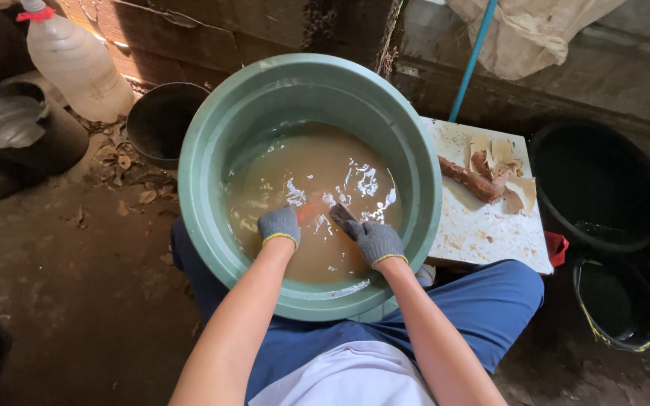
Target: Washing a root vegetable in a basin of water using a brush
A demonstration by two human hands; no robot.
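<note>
A large green basin sits between my knees, half full of cloudy brown water. Both my hands wear grey knit gloves and dip into the water. My left hand is partly under the surface, next to a reddish thing that shows dimly through the water; whether it grips it I cannot tell. My right hand is closed around a dark handle or blade that points toward the left hand.
A white cutting board with brown root pieces and peelings lies right of the basin. Black buckets stand further right. At left are a dark pot, a plastic bottle, a metal lid. A blue pole leans behind.
</note>
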